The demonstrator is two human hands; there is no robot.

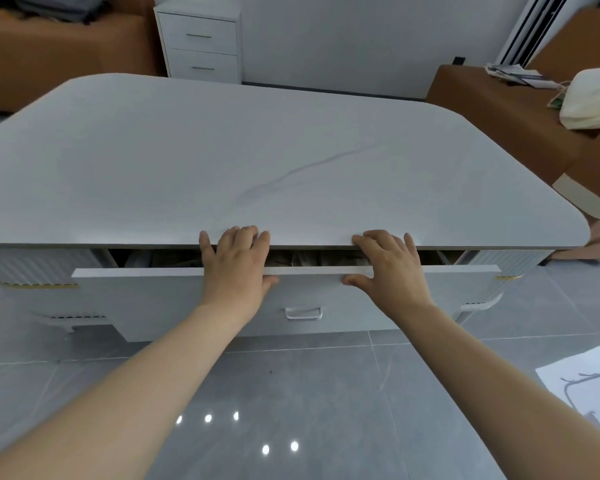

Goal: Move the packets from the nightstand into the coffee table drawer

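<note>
Head view: coffee table drawer (153,299) stands slightly open beneath the tabletop (257,150). Left hand (238,268), fingers together, and right hand (390,268), fingers spread, hook over its front edge, thumbs on the face. Brownish packets (291,259) lie dimly inside; nightstand (201,43) beyond.

A: Finish of the tabletop (222,161)?
B: Smooth, satin, marble-look, with one faint grey vein.
A: And of the drawer front (146,299)?
B: Matt white board, smooth. Glossy white on the handle (303,314), probably metal. Ribbed on the side panels (32,265), with thin brass-coloured trim (39,286).
A: Underfoot?
B: Grey floor tiles (309,393), polished to mirror gloss, with lamp reflections. Tan leather-look upholstery on the sofa (499,105); soft cream cloth on the cushion (593,98).
</note>
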